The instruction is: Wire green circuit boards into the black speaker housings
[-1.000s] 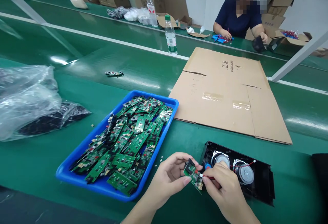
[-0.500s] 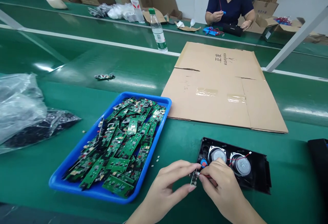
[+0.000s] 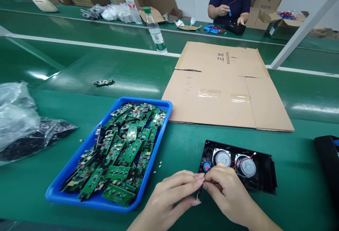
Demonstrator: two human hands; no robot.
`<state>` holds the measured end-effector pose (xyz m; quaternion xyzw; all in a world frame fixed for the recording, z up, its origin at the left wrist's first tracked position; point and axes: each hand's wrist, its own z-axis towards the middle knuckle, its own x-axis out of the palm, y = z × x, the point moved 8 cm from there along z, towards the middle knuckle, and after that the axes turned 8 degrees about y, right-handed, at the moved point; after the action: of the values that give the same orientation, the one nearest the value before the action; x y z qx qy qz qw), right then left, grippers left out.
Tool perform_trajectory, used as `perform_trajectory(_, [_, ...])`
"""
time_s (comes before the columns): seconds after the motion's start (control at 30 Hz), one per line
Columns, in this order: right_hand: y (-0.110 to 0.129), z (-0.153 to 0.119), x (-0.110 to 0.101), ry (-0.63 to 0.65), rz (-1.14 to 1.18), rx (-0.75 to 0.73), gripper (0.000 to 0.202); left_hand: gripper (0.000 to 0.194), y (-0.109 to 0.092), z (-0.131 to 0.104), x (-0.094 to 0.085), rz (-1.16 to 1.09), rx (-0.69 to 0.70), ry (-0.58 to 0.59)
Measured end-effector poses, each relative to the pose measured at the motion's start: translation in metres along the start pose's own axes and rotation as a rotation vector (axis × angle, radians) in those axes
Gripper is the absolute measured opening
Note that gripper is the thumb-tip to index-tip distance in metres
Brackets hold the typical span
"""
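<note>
My left hand [image 3: 169, 197] grips a small circuit board [image 3: 197, 195] on edge between thumb and fingers; most of it is hidden. Against it, my right hand [image 3: 229, 192] pinches a wire plug, now covered by the fingertips. Both hands meet at the left front corner of an open black speaker housing [image 3: 265, 181]. Inside it sit two round silver speakers [image 3: 247, 168], and a thin red wire [image 3: 245, 158] with a white end plug lies across them. A blue and red round part [image 3: 207, 166] shows at the housing's left end, just beyond my fingers.
Left of my hands, a blue tray [image 3: 49, 192] is heaped with green circuit boards. Flattened cardboard [image 3: 209, 111] lies ahead, a bottle [image 3: 156, 31] behind it. Plastic bags [image 3: 18, 114] are far left, a black case [image 3: 327, 167] far right. Another person [image 3: 230, 1] works across the bench.
The board has turned in my left hand, showing its thin edge, and my fingertips have closed together over the plug. The whole view has shifted slightly.
</note>
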<state>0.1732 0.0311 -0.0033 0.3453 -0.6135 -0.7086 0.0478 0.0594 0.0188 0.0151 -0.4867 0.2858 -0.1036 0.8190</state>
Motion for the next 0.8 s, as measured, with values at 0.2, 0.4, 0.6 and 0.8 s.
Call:
perform_trajectory(0.2, [0.0, 0.0, -0.002, 0.016, 0.099, 0.036, 0.023, 0.038, -0.002, -0.001, -0.002, -0.04, 0.019, -0.011])
perform_trajectory(0.4, [-0.004, 0.002, -0.002, -0.006, 0.156, 0.12, 0.023, 0.038, 0.001, 0.0, 0.001, -0.031, 0.018, -0.027])
perform_trajectory(0.6, [-0.016, 0.003, 0.006, 0.021, 0.36, 0.251, 0.023, 0.038, -0.005, -0.001, -0.001, -0.019, 0.004, -0.032])
perform_trajectory(0.8, [-0.019, 0.004, 0.013, 0.068, 0.429, 0.317, 0.022, 0.036, 0.007, -0.005, -0.001, -0.024, -0.085, -0.034])
